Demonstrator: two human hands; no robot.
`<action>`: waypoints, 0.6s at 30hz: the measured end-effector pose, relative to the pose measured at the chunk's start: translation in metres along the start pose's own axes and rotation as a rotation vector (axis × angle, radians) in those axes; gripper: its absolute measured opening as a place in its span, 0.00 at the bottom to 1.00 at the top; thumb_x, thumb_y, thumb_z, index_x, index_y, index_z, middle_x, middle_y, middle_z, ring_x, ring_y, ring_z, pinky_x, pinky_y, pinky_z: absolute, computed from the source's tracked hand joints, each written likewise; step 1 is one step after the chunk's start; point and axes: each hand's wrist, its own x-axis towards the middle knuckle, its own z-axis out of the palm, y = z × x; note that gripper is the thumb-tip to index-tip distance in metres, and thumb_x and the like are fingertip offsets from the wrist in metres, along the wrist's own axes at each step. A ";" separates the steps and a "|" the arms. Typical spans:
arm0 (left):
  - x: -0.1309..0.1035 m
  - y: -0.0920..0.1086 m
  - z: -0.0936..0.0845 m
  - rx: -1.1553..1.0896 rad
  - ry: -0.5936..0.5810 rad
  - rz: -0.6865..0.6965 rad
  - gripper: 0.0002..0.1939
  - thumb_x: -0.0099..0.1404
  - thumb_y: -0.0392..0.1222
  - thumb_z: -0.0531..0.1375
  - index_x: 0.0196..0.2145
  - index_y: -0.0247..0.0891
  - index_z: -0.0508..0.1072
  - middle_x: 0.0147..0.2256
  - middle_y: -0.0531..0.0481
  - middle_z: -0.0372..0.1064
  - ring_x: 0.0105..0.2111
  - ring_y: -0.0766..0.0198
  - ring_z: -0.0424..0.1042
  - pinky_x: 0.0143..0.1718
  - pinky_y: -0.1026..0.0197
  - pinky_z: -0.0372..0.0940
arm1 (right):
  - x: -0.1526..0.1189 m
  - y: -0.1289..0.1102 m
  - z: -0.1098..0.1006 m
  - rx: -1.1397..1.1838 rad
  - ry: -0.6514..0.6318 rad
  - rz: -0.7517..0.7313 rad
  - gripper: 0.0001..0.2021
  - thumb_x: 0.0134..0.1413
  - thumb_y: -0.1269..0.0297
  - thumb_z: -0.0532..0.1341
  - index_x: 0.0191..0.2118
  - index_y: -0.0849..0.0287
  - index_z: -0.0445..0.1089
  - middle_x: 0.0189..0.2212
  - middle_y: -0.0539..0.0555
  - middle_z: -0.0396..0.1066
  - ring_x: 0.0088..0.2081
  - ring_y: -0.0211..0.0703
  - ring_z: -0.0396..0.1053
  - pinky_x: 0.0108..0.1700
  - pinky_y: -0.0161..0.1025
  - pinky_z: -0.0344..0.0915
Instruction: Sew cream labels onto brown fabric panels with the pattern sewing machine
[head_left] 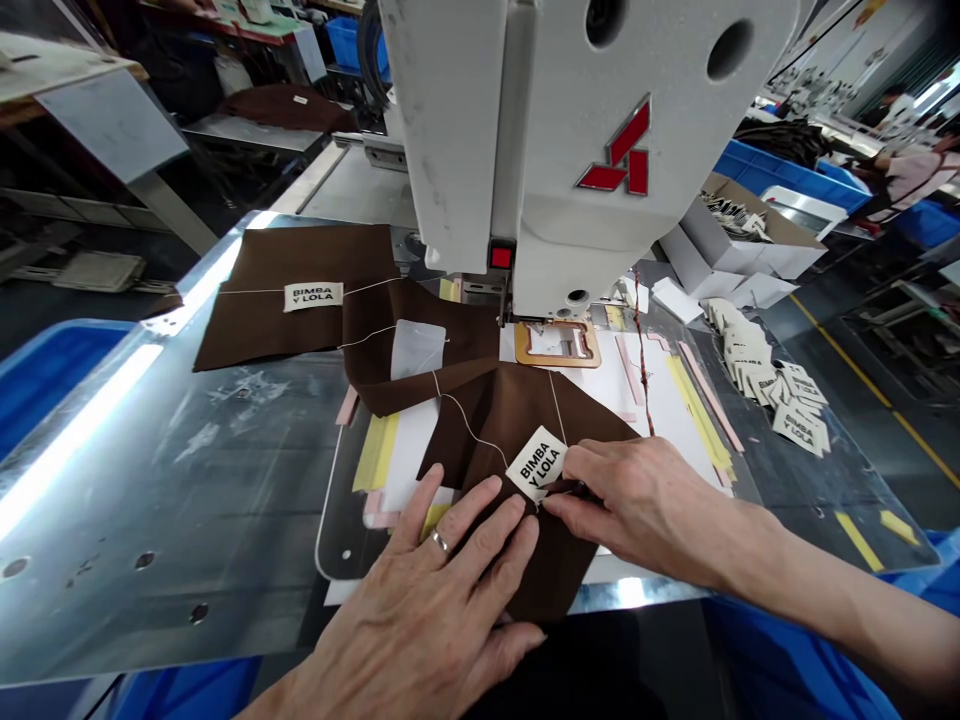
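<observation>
My left hand [457,580], with a ring on one finger, lies with fingers stretched out over brown fabric [555,560] at the front of the sewing machine plate. Under its fingertips is the left side of a cream label [537,463] with black lettering, set at a slant on the cloth. At the label's lower right corner my right hand [630,495] is closed in a pinch. A small dark, narrow thing shows between thumb and forefinger; its kind is unclear. A loose thread [472,435] runs from the label back across the cloth. Another labelled brown piece [255,260] lies at the left.
The white sewing machine head [465,130] overhangs the work, with a copper-coloured clamp frame [559,360] beneath it. Loose labels [799,425] are piled at right, before an open cardboard box [720,240]. Blue bins [60,370] stand around the metal table [247,520].
</observation>
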 end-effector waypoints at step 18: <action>-0.001 0.001 0.002 -0.033 0.012 -0.050 0.26 0.77 0.60 0.59 0.63 0.42 0.71 0.62 0.50 0.71 0.67 0.51 0.62 0.77 0.39 0.32 | 0.013 -0.008 0.001 0.001 0.022 0.088 0.20 0.71 0.49 0.60 0.32 0.60 0.69 0.24 0.50 0.70 0.23 0.38 0.64 0.27 0.39 0.44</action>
